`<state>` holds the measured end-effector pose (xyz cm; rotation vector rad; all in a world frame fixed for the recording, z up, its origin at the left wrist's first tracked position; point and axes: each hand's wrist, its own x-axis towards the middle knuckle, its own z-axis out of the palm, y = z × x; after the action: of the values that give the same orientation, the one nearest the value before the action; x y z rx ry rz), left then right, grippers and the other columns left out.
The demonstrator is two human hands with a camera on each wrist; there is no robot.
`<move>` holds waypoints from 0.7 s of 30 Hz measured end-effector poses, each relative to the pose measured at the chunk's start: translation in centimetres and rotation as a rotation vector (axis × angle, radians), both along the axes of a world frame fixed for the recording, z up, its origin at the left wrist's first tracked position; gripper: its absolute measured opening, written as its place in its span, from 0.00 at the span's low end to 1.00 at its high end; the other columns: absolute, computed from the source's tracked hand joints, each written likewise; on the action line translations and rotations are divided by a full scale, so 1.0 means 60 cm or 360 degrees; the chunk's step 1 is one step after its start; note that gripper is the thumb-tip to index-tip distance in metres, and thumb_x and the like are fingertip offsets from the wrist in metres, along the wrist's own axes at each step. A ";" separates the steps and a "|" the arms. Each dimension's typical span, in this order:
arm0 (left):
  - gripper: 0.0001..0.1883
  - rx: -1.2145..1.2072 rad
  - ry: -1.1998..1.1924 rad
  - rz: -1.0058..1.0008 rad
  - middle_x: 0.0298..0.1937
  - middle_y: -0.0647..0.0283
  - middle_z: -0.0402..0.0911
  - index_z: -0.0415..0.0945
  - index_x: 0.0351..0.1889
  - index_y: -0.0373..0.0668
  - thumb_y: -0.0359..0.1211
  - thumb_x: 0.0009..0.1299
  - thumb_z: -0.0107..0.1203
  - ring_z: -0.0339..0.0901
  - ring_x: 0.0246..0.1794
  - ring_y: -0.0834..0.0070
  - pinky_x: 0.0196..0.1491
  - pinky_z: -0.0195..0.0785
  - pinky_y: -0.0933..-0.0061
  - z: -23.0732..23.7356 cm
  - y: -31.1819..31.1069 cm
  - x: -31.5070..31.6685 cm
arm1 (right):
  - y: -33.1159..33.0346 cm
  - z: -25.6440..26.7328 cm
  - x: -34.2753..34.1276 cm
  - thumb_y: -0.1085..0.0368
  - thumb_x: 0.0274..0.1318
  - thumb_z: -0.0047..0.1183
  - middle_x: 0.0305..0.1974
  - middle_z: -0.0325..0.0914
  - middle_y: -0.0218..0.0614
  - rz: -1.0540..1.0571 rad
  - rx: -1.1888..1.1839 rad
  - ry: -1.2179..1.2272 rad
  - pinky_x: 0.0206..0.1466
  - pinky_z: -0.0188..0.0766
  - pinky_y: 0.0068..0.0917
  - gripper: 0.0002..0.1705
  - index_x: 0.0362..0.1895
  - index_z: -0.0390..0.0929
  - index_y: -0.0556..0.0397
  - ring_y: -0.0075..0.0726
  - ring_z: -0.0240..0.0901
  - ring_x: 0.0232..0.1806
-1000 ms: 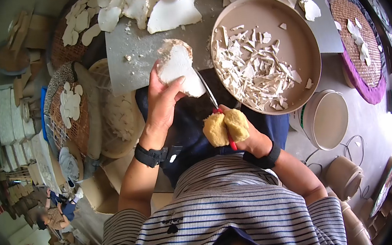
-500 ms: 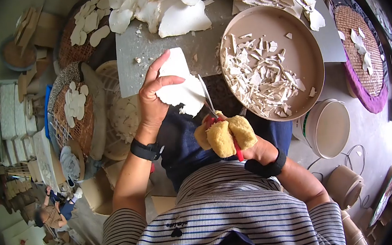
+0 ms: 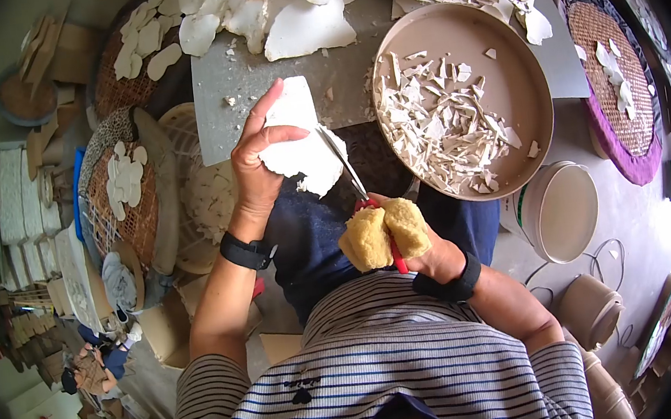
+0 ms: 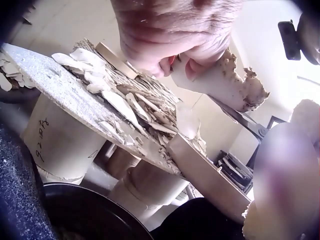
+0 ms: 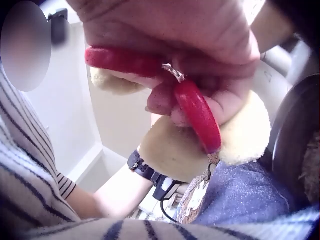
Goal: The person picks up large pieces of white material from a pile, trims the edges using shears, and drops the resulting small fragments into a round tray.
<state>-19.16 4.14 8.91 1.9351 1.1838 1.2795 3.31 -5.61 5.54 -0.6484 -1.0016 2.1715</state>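
My left hand (image 3: 254, 165) pinches a flat white piece (image 3: 297, 160) with a ragged lower edge, held above my lap. In the left wrist view that ragged edge (image 4: 245, 90) shows brown and crumbly. My right hand (image 3: 433, 254) grips scissors (image 3: 355, 176), whose red handle (image 5: 197, 115) shows under my fingers in the right wrist view. Yellow foam pads (image 3: 368, 239) are on the fingers of that hand. The scissor blades slant up to the right side of the white piece and overlap its edge in the head view.
A round brown tray (image 3: 521, 97) of white scraps (image 3: 451, 130) stands right of the hands. Larger white sheets (image 3: 306, 26) are piled at the back of the grey board (image 3: 215, 99). A white bucket (image 3: 563, 212) is at the right; woven trays (image 3: 145, 173) stand at the left.
My left hand has turned the white piece, so its ragged brownish edge has gone from top to bottom. In the last half second the scissor blades moved left onto its edge.
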 end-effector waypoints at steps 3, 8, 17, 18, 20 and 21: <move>0.04 0.0117 0.0132 0.0027 0.61 0.50 0.69 0.80 0.28 0.41 0.26 0.54 0.59 0.65 0.63 0.63 0.60 0.61 0.68 0.007 0.004 0.003 | 0.015 0.022 0.001 0.70 0.47 0.62 0.54 0.68 0.36 0.0070 0.0106 -0.0323 0.59 0.65 0.28 0.41 0.64 0.55 0.56 0.30 0.68 0.54; 0.11 -0.0351 -0.0351 0.0132 0.49 0.57 0.77 0.75 0.42 0.38 0.24 0.61 0.56 0.71 0.55 0.71 0.56 0.64 0.70 -0.010 0.000 0.006 | 0.020 0.001 -0.011 0.71 0.48 0.59 0.44 0.73 0.33 -0.0248 -0.0054 -0.0035 0.51 0.69 0.24 0.27 0.53 0.64 0.57 0.26 0.71 0.46; 0.28 -0.1171 -0.0735 0.0180 0.42 0.59 0.79 0.54 0.61 0.38 0.26 0.65 0.54 0.76 0.37 0.82 0.38 0.69 0.82 0.013 -0.058 0.038 | 0.047 -0.039 -0.005 0.71 0.52 0.51 0.44 0.73 0.42 -0.0175 0.0974 -0.0933 0.49 0.68 0.29 0.24 0.54 0.61 0.59 0.40 0.71 0.46; 0.28 -0.1190 -0.0685 0.0153 0.41 0.59 0.79 0.54 0.61 0.37 0.26 0.65 0.54 0.75 0.37 0.82 0.37 0.68 0.83 0.016 -0.064 0.039 | 0.044 -0.054 -0.010 0.71 0.52 0.51 0.43 0.73 0.42 -0.0232 0.1149 -0.1029 0.48 0.68 0.29 0.23 0.53 0.62 0.59 0.41 0.71 0.46; 0.29 -0.1276 -0.0688 0.0133 0.41 0.58 0.79 0.53 0.61 0.36 0.25 0.64 0.55 0.75 0.37 0.82 0.36 0.68 0.83 0.009 -0.072 0.035 | 0.042 -0.058 -0.019 0.71 0.51 0.52 0.42 0.73 0.42 -0.0315 0.1065 -0.0958 0.47 0.68 0.30 0.21 0.50 0.63 0.58 0.42 0.71 0.44; 0.30 -0.1319 -0.0690 0.0122 0.41 0.57 0.79 0.53 0.62 0.36 0.24 0.63 0.55 0.75 0.37 0.81 0.35 0.68 0.84 0.007 -0.075 0.034 | 0.042 -0.057 -0.022 0.71 0.50 0.52 0.41 0.73 0.42 -0.0338 0.0806 -0.0793 0.47 0.68 0.31 0.20 0.48 0.63 0.58 0.42 0.71 0.44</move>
<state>-17.12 -0.38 9.33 0.9694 1.2791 0.9446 1.98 -3.12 2.13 -1.0097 -1.5870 1.5059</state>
